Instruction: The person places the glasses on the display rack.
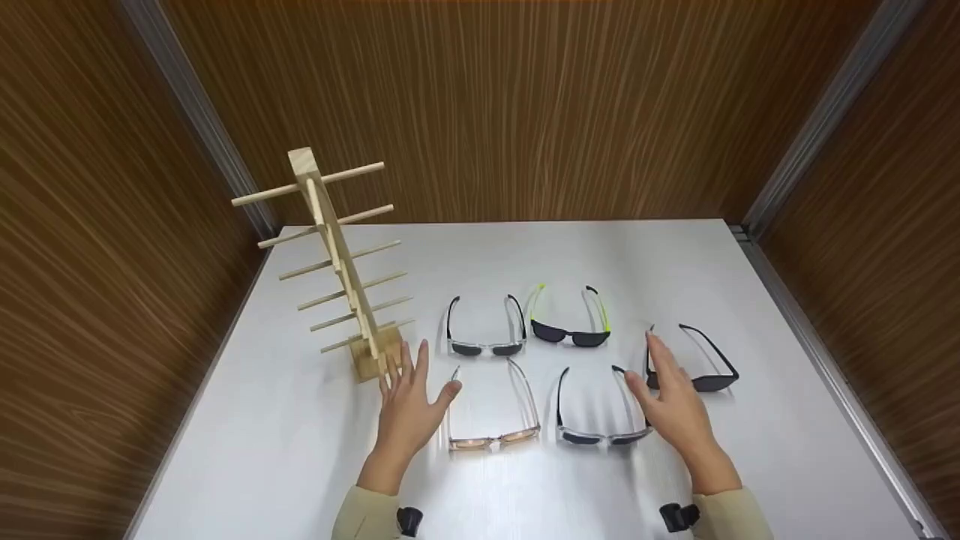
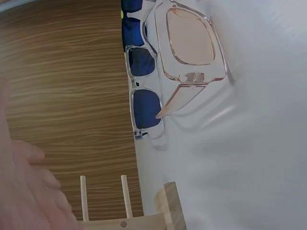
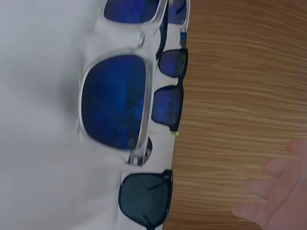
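Wood-grain walls (image 1: 480,112) enclose a white desk (image 1: 247,450); take twelve o'clock as the back wall and the dial's centre as the middle of the glasses. Nearest, the pink pair (image 1: 517,436) sits at seven and the near clear pair (image 1: 602,439) at four, arms unfolded toward twelve. The hands are well apart and hold nothing: the left hand (image 1: 409,412) at eight, fingers spread, the right hand (image 1: 675,409) at four, thumb away from straight fingers. Whether the left fingertips touch the stand's base, I cannot tell.

At three the black pair (image 1: 712,383) lies partly hidden by the right hand. Farther off, the far clear pair (image 1: 487,348) is at ten, with the green pair (image 1: 571,335) just beside it toward one. The stand (image 1: 346,261) leans into view at ten, its pegs bare.

For clean handling, I'd pinch frames by hinge or bridge, keep skin off lenses, and lift straight up so unfolded arms miss neighbours.
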A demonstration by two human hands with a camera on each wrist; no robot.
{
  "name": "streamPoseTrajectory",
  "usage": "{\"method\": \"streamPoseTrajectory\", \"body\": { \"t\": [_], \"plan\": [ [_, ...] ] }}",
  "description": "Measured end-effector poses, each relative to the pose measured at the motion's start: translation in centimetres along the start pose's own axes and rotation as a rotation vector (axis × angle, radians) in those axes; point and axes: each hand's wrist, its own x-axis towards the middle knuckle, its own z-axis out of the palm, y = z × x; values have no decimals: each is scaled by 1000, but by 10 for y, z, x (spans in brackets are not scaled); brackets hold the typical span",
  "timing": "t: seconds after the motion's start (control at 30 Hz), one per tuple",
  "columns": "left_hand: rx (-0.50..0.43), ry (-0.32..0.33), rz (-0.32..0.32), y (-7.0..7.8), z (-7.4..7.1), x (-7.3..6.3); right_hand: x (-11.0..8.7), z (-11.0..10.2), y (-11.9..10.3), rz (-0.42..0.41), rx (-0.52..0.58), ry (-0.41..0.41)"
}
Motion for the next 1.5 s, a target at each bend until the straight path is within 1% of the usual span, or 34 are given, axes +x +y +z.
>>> {"method": "streamPoseTrajectory", "body": {
  "t": [0.13, 0.2, 0.27, 0.37, 0.47, 0.6, 0.73, 0.83, 0.9, 1.0, 1.23, 1.37, 1.5],
  "plan": [
    [-148, -10, -63, -2, -2, -1, -1, 7, -7, 30, 162, -8],
    [-227, -21, -95, -4, -3, -3, -1, 13, -10, 26, 247, -3],
    [-304, -32, -120, -6, -3, -5, -1, 18, -14, 28, 328, -6],
    [-413, -44, -142, -9, -2, -8, -1, 26, -21, 58, 428, -29],
    [-477, -38, -167, -14, 0, -11, -1, 34, -28, 97, 510, -55],
    [-540, -36, -215, -19, 3, -14, -1, 47, -36, 161, 580, -96],
    [-625, -46, -269, -21, 6, -15, -4, 57, -41, 226, 638, -141],
    [-648, -51, -331, -22, 9, -16, -6, 64, -45, 252, 695, -176],
    [-637, -56, -374, -22, 11, -17, -7, 67, -49, 267, 722, -202],
    [-626, -69, -410, -23, 15, -19, -8, 71, -54, 277, 725, -228],
    [-687, -111, -421, -26, 25, -25, -9, 82, -60, 310, 740, -292],
    [-682, -124, -439, -29, 30, -27, -10, 87, -64, 307, 733, -315],
    [-675, -161, -482, -31, 36, -30, -14, 90, -68, 289, 702, -348]
  ]
}}
